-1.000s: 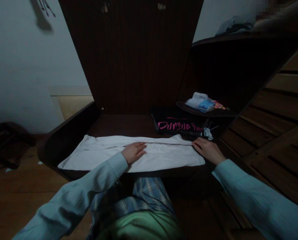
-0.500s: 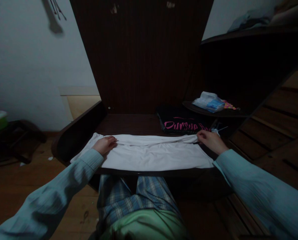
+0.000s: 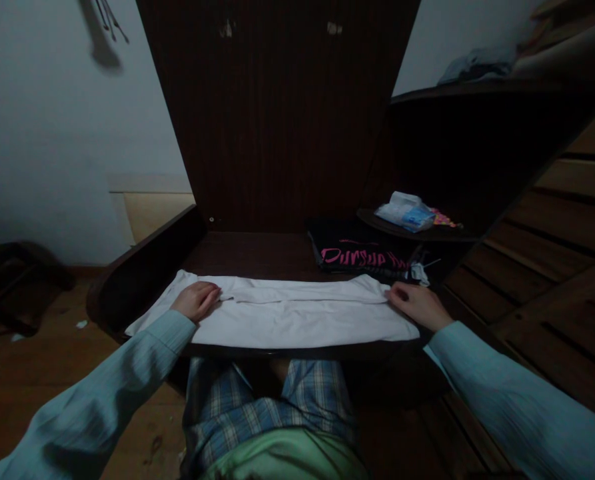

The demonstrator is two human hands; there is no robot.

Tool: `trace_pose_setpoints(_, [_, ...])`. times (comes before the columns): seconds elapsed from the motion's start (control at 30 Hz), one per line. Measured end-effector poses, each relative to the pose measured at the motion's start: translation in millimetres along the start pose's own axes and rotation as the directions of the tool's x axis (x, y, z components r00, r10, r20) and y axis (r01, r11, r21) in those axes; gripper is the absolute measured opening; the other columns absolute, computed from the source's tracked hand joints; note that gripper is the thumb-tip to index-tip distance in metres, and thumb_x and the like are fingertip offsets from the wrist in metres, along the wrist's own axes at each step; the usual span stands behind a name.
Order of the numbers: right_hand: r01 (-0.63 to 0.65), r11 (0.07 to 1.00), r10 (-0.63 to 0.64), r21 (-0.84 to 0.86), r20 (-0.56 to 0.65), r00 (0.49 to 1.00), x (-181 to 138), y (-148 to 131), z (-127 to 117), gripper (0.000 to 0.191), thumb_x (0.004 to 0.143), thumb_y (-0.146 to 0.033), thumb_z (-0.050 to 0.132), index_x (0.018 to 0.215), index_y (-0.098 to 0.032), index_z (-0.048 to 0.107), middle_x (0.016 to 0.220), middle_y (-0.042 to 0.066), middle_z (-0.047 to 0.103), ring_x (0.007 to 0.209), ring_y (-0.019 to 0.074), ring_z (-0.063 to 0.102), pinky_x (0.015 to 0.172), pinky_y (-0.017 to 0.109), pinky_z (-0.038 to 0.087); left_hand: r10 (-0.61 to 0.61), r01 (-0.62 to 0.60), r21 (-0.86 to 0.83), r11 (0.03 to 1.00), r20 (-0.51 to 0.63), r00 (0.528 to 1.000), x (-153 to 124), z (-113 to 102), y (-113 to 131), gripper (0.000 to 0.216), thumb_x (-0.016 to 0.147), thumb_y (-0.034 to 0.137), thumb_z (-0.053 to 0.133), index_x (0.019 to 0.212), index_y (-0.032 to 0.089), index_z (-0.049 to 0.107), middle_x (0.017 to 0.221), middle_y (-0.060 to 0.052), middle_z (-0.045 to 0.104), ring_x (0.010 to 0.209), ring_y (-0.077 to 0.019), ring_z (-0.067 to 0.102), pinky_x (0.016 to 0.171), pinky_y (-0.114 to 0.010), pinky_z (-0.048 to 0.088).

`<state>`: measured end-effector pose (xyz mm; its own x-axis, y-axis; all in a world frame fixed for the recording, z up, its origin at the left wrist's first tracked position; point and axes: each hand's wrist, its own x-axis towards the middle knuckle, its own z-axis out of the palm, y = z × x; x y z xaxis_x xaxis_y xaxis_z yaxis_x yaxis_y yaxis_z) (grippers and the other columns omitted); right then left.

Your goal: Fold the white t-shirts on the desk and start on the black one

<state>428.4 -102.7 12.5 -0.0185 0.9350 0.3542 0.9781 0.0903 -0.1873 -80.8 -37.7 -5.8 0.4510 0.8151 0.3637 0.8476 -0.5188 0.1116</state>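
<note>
A white garment (image 3: 297, 327) lies in a long flat strip along the front of the dark wooden desk (image 3: 257, 252), its far edge turned over toward me. My left hand (image 3: 197, 301) is closed with its fingertips pinching the fold near the left end. At the right end, my right hand (image 3: 418, 304) grips the corner of the turned-over strip between thumb and fingers. Just beyond the cloth on the right is a folded black garment (image 3: 357, 255) with pink lettering.
A small corner shelf (image 3: 372, 217) holds a plastic packet (image 3: 406, 212) and something pink and yellow. Higher up, another shelf (image 3: 457, 92) carries cloth items. Wooden slats (image 3: 552, 227) stand at the right. The desk's raised side panel (image 3: 147, 250) borders the left.
The turned-over strip now lies nearer me and looks flatter. Both hands have come slightly toward me, still holding the cloth. The view has shifted a little.
</note>
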Motion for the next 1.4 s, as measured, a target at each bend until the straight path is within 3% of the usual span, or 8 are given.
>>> trace_pose_setpoints(0.17, [-0.157, 0.986, 0.161, 0.064, -0.057, 0.985, 21.3, 12.7, -0.3, 0.025, 0.074, -0.038, 0.043, 0.07, -0.021, 0.06, 0.065, 0.002, 0.064, 0.06, 0.0167, 0.058, 0.055, 0.025, 0.039, -0.201, 0.2, 0.086, 0.976, 0.001, 0.98, -1.0, 0.2, -32.4, 0.049, 0.082, 0.046, 0.022, 0.101, 0.016, 0.057, 0.103, -0.009, 0.061, 0.096, -0.02, 0.055, 0.084, -0.031, 0.043])
trace_pose_setpoints(0.37, [-0.27, 0.912, 0.216, 0.307, 0.201, 0.956, 47.0, 8.4, 33.7, 0.027, 0.066, -0.043, 0.054, 0.07, -0.019, 0.064, 0.072, 0.003, 0.066, 0.068, 0.0173, 0.059, 0.061, 0.025, 0.042, -0.322, 0.29, 0.205, 0.935, 0.143, 0.936, -13.0, 8.4, -71.7, 0.052, 0.082, 0.044, 0.027, 0.121, 0.017, 0.049, 0.129, -0.007, 0.046, 0.12, -0.021, 0.04, 0.098, -0.034, 0.034])
trace_pose_setpoints(0.57, [-0.415, 0.82, 0.374, 0.394, 0.181, 0.91, 51.3, 1.8, 52.9, 0.013, 0.058, -0.031, 0.058, 0.058, -0.018, 0.056, 0.061, 0.0, 0.058, 0.064, 0.0159, 0.054, 0.059, 0.024, 0.038, -0.327, 0.279, 0.25, 0.927, 0.179, 0.928, -26.2, 5.1, -69.1, 0.05, 0.084, 0.041, 0.028, 0.128, 0.02, 0.04, 0.134, -0.005, 0.039, 0.124, -0.0204, 0.034, 0.098, -0.035, 0.033])
trace_pose_setpoints(0.7, [-0.514, 0.692, 0.58, 0.507, 0.033, 0.814, 48.2, 18.9, 53.6, 0.013, 0.057, -0.03, 0.054, 0.052, -0.02, 0.046, 0.051, -0.003, 0.047, 0.055, 0.0138, 0.046, 0.051, 0.024, 0.033, -0.34, 0.279, 0.263, 0.924, 0.228, 0.912, -29.7, 3.0, -64.7, 0.05, 0.084, 0.04, 0.027, 0.13, 0.023, 0.037, 0.137, -0.004, 0.034, 0.126, -0.0216, 0.031, 0.098, -0.038, 0.032])
trace_pose_setpoints(0.8, [-0.539, 0.624, 0.636, 0.566, 0.033, 0.771, 48.5, 26.2, 53.7, 0.017, 0.054, -0.032, 0.056, 0.051, -0.02, 0.045, 0.048, -0.004, 0.044, 0.052, 0.0129, 0.043, 0.049, 0.024, 0.032, -0.397, 0.324, 0.293, 0.899, 0.239, 0.886, -28.9, 2.6, -59.4, 0.051, 0.084, 0.041, 0.027, 0.132, 0.024, 0.034, 0.138, -0.004, 0.032, 0.127, -0.0224, 0.029, 0.098, -0.04, 0.031])
trace_pose_setpoints(1.0, [-0.577, 0.563, 0.55, 0.592, 0.253, 0.796, 45.7, 25.1, 41.8, 0.028, 0.061, -0.046, 0.055, 0.055, -0.018, 0.051, 0.055, 0.0, 0.054, 0.054, 0.0137, 0.048, 0.051, 0.025, 0.036, -0.468, 0.388, 0.33, 0.86, 0.211, 0.858, -27.0, 0.2, -51.5, 0.053, 0.085, 0.043, 0.025, 0.133, 0.022, 0.032, 0.139, -0.005, 0.03, 0.128, -0.0212, 0.027, 0.097, -0.039, 0.031])
trace_pose_setpoints(1.17, [-0.567, 0.649, 0.388, 0.506, 0.422, 0.82, 24.6, 22.7, 28.1, 0.029, 0.055, -0.043, 0.064, 0.061, -0.015, 0.059, 0.058, 0.002, 0.058, 0.057, 0.0145, 0.051, 0.054, 0.025, 0.038, -0.47, 0.393, 0.324, 0.86, 0.208, 0.858, -27.6, -1.8, -49.3, 0.052, 0.085, 0.042, 0.026, 0.132, 0.022, 0.032, 0.138, -0.005, 0.031, 0.127, -0.0213, 0.029, 0.098, -0.038, 0.031])
trace_pose_setpoints(1.4, [-0.426, 0.722, 0.421, 0.545, 0.142, 0.896, 15.9, 15.3, 40.8, 0.023, 0.066, -0.039, 0.052, 0.071, -0.017, 0.057, 0.073, 0.005, 0.063, 0.071, 0.0182, 0.057, 0.063, 0.027, 0.043, -0.464, 0.395, 0.302, 0.868, 0.206, 0.862, -28.4, -2.9, -48.0, 0.053, 0.085, 0.043, 0.025, 0.132, 0.02, 0.033, 0.138, -0.006, 0.031, 0.127, -0.0218, 0.028, 0.097, -0.04, 0.032])
